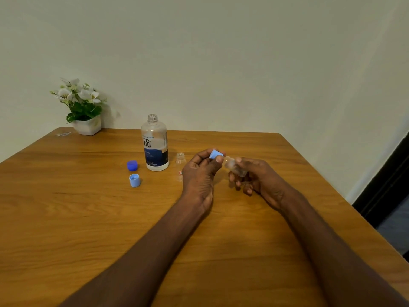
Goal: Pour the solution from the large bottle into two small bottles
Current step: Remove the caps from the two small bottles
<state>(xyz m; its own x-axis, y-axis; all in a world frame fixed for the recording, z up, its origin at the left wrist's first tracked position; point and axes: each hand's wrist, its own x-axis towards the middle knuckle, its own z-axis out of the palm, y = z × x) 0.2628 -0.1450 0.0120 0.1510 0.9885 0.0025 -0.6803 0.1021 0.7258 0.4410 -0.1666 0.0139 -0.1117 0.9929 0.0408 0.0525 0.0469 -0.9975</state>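
The large clear bottle (pixel 155 144) with a blue "re-nu" label stands uncapped mid-table. Its dark blue cap (pixel 132 165) lies to its left, with a light blue cap (pixel 134 180) just in front of that. One small clear bottle (pixel 180 166) stands open right of the large bottle, partly hidden by my left hand (pixel 200 173). My left hand pinches a light blue cap (pixel 215 154) at the mouth of a second small clear bottle (pixel 234 166). That bottle is tilted, and my right hand (pixel 259 178) grips it.
The wooden table (pixel 88 218) meets a pale wall. A white pot of white flowers (pixel 82 107) stands at the back left corner, with a small clear scrap (pixel 63 134) beside it. The table's right edge drops to a dark floor gap (pixel 389 191).
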